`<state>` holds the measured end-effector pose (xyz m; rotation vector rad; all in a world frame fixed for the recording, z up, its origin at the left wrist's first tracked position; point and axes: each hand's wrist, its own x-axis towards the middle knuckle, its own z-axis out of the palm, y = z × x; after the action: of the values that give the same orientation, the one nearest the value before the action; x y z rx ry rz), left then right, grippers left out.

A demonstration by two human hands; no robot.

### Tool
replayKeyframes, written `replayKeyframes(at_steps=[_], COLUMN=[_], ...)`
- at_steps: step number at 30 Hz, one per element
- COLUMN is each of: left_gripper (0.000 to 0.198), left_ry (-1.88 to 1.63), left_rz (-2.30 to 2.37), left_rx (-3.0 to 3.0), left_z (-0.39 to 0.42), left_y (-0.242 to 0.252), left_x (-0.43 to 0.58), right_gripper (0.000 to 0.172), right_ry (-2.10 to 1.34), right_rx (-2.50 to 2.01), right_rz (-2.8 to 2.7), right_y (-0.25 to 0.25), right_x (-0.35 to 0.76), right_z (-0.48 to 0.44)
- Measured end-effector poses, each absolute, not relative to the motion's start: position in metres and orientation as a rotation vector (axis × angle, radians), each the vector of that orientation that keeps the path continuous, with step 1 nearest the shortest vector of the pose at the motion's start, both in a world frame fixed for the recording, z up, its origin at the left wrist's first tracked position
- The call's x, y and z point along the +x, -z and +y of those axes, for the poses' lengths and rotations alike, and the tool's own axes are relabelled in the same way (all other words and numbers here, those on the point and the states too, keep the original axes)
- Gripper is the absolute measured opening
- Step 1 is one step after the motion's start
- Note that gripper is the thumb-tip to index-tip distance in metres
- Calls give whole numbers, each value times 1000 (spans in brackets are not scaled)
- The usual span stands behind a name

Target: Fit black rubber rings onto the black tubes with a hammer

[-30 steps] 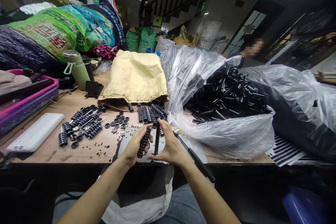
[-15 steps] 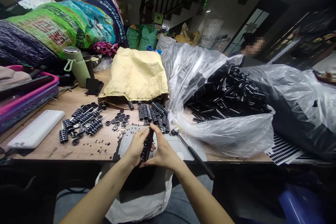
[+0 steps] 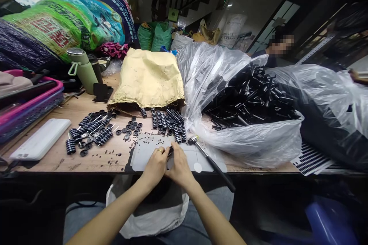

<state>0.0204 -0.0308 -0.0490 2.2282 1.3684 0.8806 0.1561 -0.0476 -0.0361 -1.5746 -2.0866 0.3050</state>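
Close together at the table's front edge, my left hand [image 3: 156,164] and my right hand [image 3: 179,164] are both closed around a dark part [image 3: 170,151]. Most of that part is hidden by the fingers. Beneath them lies a grey mat [image 3: 142,157] with tiny dark rings scattered on it. Behind the hands are black ribbed cylinders [image 3: 175,124] in front of a yellow sack [image 3: 151,78]. Loose black discs [image 3: 132,126] lie to the left, beside more ribbed cylinders with metal pins [image 3: 96,128]. Right of my hands rests a hammer [image 3: 211,162].
A clear plastic bag [image 3: 255,143] of black parts [image 3: 253,99] fills the right side. At left are a white box-like device [image 3: 40,139], a pink basket [image 3: 31,101] and a green bottle [image 3: 83,71]. A white bag [image 3: 155,220] hangs open below the edge. A person [image 3: 280,46] is behind.
The dark part has turned and is now mostly covered by my fingers. My left hand has rolled over it, and both hands have drawn closer together. The view has shifted slightly.
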Motion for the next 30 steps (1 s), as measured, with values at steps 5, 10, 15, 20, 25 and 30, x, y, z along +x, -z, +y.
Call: replayKeyframes(at_steps=[5,10,15,20,25,30], left_gripper=[33,39,42,39,67,56], left_ry=[-633,-554,-507,-493,-533,-566], left_rz=[1292,1287,1290,1380,1393,1368], left_rx=[2681,2780,2792,2789,2754,2764], left_z=[-20,-19,-21,-29,-40,-42], left_y=[47,39,42,48,57,66], left_x=[-3,-11,-12,2,26,29], right_gripper=[30,29,40,39,42,43], right_ry=[217,-170,-417,-489,-479,-480], right_rx=[-2300,-2315,-2042,-2088,-1745,-1807], right_rz=[-1835,-1821,-1877,-1983,-1858,-2275], right_y=[28,5,-2,-18,-53,-26], right_x=[239,254,205,188,159,129], right_z=[-56,-73,-88,-85,-89,-83])
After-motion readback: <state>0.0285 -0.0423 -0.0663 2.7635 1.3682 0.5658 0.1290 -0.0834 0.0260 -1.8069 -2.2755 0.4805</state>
